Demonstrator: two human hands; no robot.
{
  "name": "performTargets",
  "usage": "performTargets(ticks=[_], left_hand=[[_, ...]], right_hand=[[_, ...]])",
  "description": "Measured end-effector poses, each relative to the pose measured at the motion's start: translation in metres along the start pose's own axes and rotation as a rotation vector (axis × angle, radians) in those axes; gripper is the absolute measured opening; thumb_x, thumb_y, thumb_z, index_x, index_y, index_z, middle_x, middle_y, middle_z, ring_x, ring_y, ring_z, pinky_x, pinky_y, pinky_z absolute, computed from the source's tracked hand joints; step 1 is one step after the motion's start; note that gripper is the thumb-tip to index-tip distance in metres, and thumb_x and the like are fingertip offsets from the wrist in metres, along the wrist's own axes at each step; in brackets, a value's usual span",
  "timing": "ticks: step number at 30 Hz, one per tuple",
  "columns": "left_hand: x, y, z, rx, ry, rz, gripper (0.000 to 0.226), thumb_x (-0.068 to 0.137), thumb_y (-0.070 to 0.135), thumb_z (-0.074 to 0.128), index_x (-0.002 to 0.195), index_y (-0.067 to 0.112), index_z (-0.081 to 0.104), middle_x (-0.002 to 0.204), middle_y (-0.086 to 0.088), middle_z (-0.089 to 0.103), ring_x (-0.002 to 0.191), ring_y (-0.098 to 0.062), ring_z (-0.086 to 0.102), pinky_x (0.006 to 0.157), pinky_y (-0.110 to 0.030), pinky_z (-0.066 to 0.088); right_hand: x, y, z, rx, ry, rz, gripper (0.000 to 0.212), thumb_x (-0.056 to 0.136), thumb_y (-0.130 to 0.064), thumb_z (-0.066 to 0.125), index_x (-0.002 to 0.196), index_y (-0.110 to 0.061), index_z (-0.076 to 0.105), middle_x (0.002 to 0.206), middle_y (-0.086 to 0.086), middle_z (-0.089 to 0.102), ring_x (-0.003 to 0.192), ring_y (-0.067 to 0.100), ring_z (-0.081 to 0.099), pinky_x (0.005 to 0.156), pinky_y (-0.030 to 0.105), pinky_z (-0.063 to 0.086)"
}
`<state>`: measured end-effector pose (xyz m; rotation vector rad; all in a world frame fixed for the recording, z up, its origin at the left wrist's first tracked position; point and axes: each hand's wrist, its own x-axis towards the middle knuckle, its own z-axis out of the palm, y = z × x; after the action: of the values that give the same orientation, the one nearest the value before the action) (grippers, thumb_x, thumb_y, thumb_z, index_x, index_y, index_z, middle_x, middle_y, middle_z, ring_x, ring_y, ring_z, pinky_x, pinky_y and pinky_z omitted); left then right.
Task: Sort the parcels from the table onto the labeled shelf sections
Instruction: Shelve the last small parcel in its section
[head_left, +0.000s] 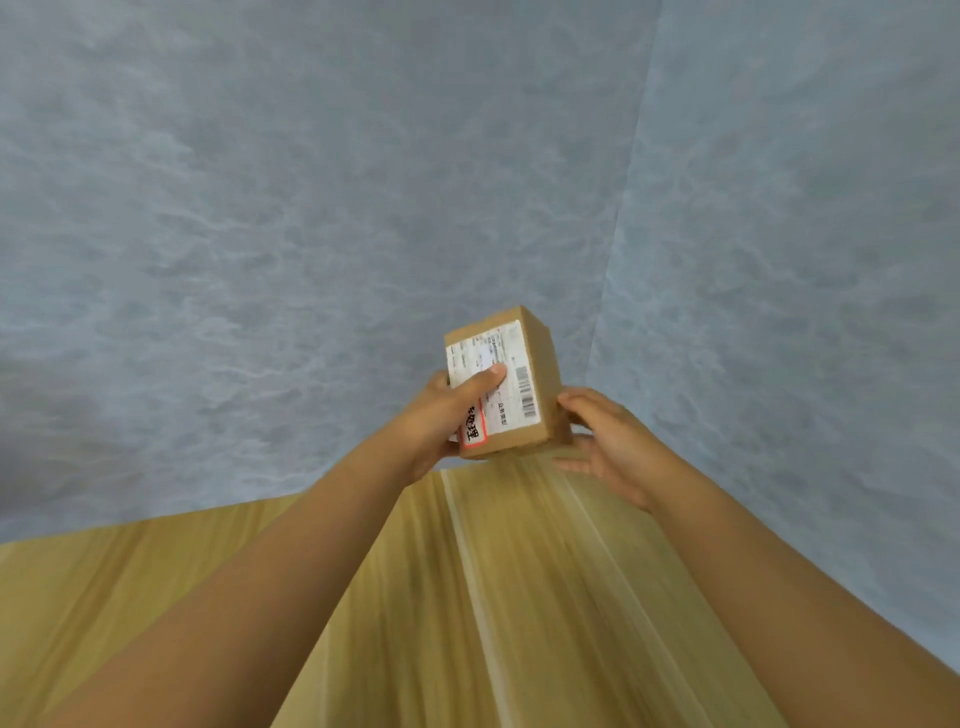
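Mid-carry: left hand (441, 415) grips the parcel (506, 387), thumb across its label (493, 384); right hand (605, 441) fingers (576, 402) steady its side (shelf unseen). Next: read the label, choose the section.

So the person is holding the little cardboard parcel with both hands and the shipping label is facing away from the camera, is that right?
Not quite. In the head view the shipping label faces the camera. The rest holds: the left hand and right hand both hold the cardboard parcel.

Parcel-sorting room, labelled parcel (501, 387), wooden table (467, 597)
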<state>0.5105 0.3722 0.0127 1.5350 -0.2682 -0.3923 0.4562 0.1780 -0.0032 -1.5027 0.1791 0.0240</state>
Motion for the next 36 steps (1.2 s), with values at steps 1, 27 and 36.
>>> performTargets(ticks=[1,27,36], left_hand=[[0.000,-0.001,0.000,0.050,0.026,0.010,0.031,0.091,0.045,0.064,0.116,0.028,0.056,0.101,0.004,0.075,0.087,-0.012,0.074,0.069,-0.034,0.060],[-0.027,-0.003,-0.050,-0.169,-0.024,-0.014,0.042,0.095,0.054,0.054,0.120,0.022,0.063,0.104,0.000,0.076,0.097,-0.019,0.073,0.077,-0.035,0.060],[-0.053,-0.030,-0.074,0.874,0.148,0.222,0.024,0.098,0.033,0.053,0.117,0.021,0.061,0.105,-0.002,0.066,0.094,-0.021,0.064,0.080,-0.036,0.054]], right_hand=[[0.000,-0.002,0.003,-0.060,0.010,-0.032,0.030,0.099,-0.039,0.052,0.124,-0.023,0.057,0.125,0.005,0.063,0.107,0.020,0.066,0.081,0.039,0.058],[-0.017,-0.023,0.031,-0.134,-0.005,-0.058,0.053,0.086,-0.050,0.067,0.132,-0.026,0.053,0.117,-0.001,0.072,0.104,0.019,0.070,0.078,0.039,0.060],[-0.047,-0.011,0.048,-0.116,0.239,-0.106,0.063,0.084,-0.055,0.068,0.135,-0.025,0.048,0.098,-0.009,0.077,0.085,0.009,0.074,0.070,0.028,0.054]])
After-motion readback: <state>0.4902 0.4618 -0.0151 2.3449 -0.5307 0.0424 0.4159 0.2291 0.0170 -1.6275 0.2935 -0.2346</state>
